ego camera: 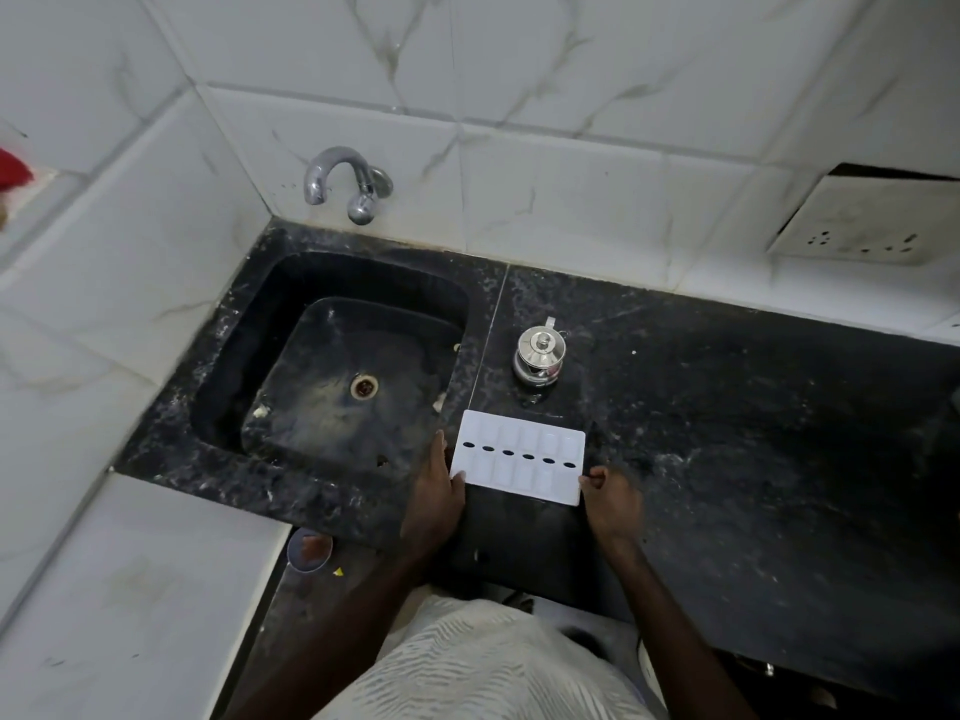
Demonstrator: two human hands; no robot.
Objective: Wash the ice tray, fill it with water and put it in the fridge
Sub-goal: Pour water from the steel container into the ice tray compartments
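A white plastic ice tray (519,457) with two rows of cells and a line of dark slots lies flat on the black counter, just right of the sink (332,366). My left hand (436,498) grips its left short edge, thumb on top. At the near right corner, my right hand (610,498) pinches the tray. The sink basin is dark and looks dry, with a round drain (363,387). A chrome tap (345,181) sticks out of the tiled wall above the sink's back edge; no water runs from it.
A small steel pot with a lid (539,358) stands on the counter behind the tray. A wall socket plate (862,226) is at the right. White tiled ledge (130,589) lies at the left. A small round cup (309,550) sits below the counter edge.
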